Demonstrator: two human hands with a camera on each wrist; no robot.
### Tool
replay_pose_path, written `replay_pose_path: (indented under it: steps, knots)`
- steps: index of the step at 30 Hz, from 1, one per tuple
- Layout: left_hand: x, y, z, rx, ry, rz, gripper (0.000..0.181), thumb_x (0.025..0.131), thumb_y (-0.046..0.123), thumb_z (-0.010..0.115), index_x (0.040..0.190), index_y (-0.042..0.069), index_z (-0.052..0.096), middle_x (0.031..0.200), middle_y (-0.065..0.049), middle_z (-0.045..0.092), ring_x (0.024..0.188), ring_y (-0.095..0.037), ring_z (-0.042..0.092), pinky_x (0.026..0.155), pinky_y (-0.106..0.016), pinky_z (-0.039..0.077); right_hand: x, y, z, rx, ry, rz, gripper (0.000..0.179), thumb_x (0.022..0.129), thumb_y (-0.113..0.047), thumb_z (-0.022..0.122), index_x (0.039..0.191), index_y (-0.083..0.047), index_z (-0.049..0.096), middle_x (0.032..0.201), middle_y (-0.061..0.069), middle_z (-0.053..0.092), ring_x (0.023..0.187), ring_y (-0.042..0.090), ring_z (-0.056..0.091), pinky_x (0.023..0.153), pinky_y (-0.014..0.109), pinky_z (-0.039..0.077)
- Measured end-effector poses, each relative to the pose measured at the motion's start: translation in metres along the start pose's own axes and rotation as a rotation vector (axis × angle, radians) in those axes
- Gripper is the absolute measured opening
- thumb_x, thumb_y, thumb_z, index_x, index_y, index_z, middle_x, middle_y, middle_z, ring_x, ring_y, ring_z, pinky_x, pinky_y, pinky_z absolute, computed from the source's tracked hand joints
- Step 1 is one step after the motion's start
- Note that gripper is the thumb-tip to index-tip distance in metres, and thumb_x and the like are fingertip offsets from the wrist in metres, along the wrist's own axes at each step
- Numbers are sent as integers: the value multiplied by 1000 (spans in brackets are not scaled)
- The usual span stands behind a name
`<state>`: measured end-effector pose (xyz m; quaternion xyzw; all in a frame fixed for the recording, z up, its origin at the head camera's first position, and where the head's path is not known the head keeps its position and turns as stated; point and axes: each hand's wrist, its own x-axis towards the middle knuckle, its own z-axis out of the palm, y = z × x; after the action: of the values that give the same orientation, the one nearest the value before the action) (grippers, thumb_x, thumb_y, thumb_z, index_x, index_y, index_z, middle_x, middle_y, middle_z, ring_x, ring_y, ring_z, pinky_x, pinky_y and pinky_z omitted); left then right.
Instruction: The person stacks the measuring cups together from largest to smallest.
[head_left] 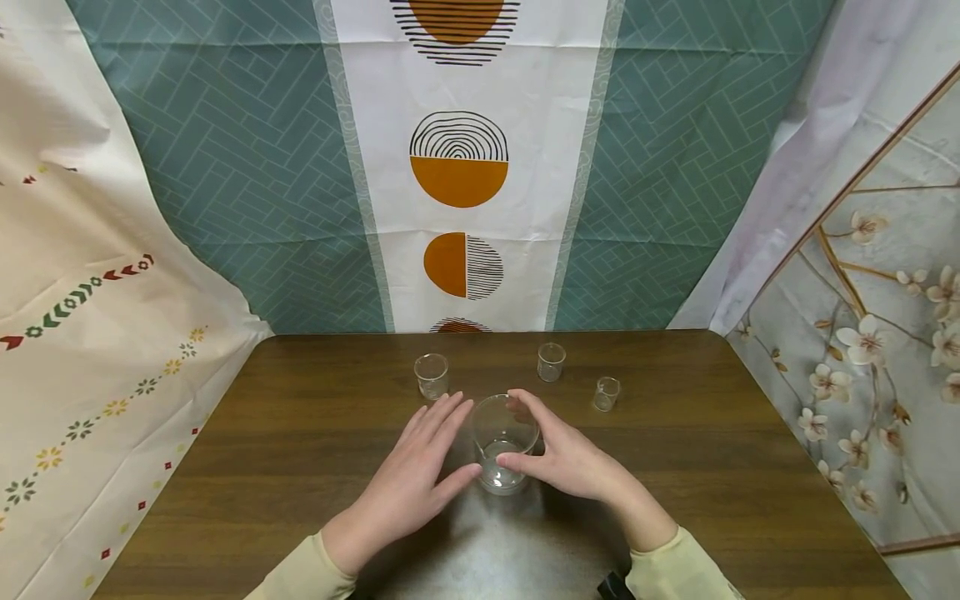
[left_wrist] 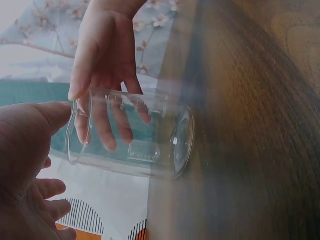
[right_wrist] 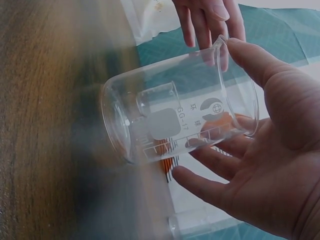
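A large clear glass beaker (head_left: 501,478) stands upright on the wooden table between the two hands. White print and a scale show on its wall in the right wrist view, with a spout at the rim. My right hand (head_left: 573,457) holds the beaker from the right near its top. Its thumb lies at the spout, and its fingers reach round the far side, partly seen through the glass (right_wrist: 150,85). On the left side, my left hand (head_left: 416,475) has its fingers extended and spread, with the thumb (left_wrist: 55,116) close to the rim.
Three smaller glass beakers stand farther back on the table (head_left: 315,467): one beaker (head_left: 432,383) at left, another beaker (head_left: 551,367) right of centre, and the smallest beaker (head_left: 606,397) farther right. A patterned cloth (head_left: 465,200) hangs behind the table's back edge.
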<state>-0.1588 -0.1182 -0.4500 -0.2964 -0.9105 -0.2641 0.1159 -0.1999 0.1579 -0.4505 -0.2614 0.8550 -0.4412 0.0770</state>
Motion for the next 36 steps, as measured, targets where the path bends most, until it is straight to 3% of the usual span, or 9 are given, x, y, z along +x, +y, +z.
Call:
replay_pose_path:
  steps: [14, 36]
  knots:
    - [0, -7, 0, -2, 18, -11, 84, 105, 37, 79, 172, 9, 37, 177, -12, 34, 165, -30, 27, 131, -61, 18, 0, 0, 0, -7, 1, -13, 89, 100, -46, 84, 167, -16, 35, 161, 14, 54, 147, 35, 54, 116, 61, 45]
    - [1, -11, 4, -22, 16, -31, 82, 104, 35, 80, 171, 11, 39, 172, -13, 43, 164, -33, 31, 132, -59, 18, 0, 2, 0, -12, 0, 5, 91, 99, -46, 85, 169, -18, 34, 162, 8, 54, 148, 31, 53, 116, 59, 46]
